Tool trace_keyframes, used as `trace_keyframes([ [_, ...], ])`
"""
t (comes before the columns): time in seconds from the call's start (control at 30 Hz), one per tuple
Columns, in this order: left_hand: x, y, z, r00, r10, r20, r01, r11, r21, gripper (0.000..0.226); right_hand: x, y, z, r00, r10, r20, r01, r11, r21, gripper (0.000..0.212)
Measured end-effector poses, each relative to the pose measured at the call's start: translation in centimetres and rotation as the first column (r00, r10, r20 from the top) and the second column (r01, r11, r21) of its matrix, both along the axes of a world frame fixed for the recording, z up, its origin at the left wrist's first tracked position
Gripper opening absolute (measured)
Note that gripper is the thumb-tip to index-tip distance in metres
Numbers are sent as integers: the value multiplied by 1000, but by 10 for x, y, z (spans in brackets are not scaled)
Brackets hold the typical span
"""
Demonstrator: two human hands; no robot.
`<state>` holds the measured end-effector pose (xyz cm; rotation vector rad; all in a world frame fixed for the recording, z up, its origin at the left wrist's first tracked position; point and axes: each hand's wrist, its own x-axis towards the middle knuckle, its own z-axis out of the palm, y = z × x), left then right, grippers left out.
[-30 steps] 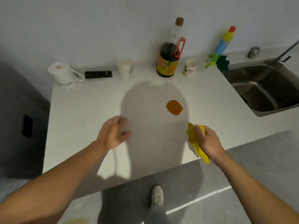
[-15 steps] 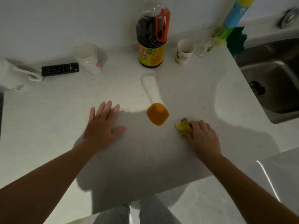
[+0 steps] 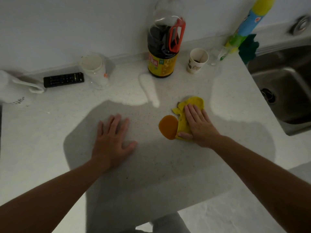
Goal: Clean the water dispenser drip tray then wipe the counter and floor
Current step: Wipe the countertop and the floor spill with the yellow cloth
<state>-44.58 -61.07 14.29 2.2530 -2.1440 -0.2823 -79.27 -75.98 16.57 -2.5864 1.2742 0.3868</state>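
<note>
An orange puddle lies on the white counter, near its middle. A yellow cloth is spread flat just right of the puddle, its edge touching the spill. My right hand presses flat on the cloth with fingers stretched out. Left of the puddle, my left hand rests palm down on the bare counter with fingers apart, holding nothing. No water dispenser or drip tray is in view.
Along the back wall stand a white kettle, a black remote, a white cup, a dark sauce bottle, a paper cup and a spray bottle. A steel sink lies at the right.
My right hand brought the bunched cloth from the counter's front edge onto the counter and spread it flat against the puddle. My left hand settled on the counter. The camera leaned closer.
</note>
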Motion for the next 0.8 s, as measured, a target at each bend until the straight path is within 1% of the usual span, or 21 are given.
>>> trace_keyframes([
  [0.07, 0, 0, -1, 1000, 8, -3, -8, 1000, 5, 95, 10, -17, 0, 979, 202, -8, -202, 979, 3, 111],
  [0.13, -1, 0, 0, 1000, 13, -6, -13, 1000, -1, 95, 11, -28, 3, 933, 356, -55, -356, 934, 13, 112],
  [0.2, -2, 0, 2, 1000, 10, -11, -10, 1000, 2, 95, 6, -25, 7, 902, 424, -78, -423, 906, 33, 112],
  [0.3, -2, -1, 4, 1000, 6, -26, -6, 1000, 11, 96, -5, 9, 9, 912, 403, -75, -402, 915, 30, 111],
  [0.4, -3, -1, 4, 999, -8, -31, 8, 1000, 8, 96, -8, 68, 4, 968, 250, -12, -250, 968, -10, 108],
  [0.43, -3, -1, 4, 1000, -10, -29, 10, 1000, 10, 96, -3, 87, 2, 986, 167, 0, -167, 986, -1, 106],
  [0.5, -2, -1, 3, 1000, -10, -23, 11, 1000, 13, 96, 19, 117, 0, 999, -54, 7, 54, 998, 33, 105],
  [0.57, -1, -1, 1, 1000, -16, -14, 17, 1000, 10, 96, 51, 133, -2, 955, -298, 8, 296, 953, 68, 108],
  [0.63, 0, -1, -2, 1000, -21, -9, 21, 1000, -1, 95, 81, 133, -5, 879, -477, -4, 476, 876, 84, 111],
  [0.7, 0, 0, -4, 1000, -21, -12, 21, 1000, -15, 93, 102, 120, -6, 827, -563, -6, 562, 824, 69, 113],
  [0.8, 0, 1, -5, 999, -31, -21, 30, 999, -37, 88, 115, 93, -5, 813, -582, 20, 579, 812, 71, 117],
])
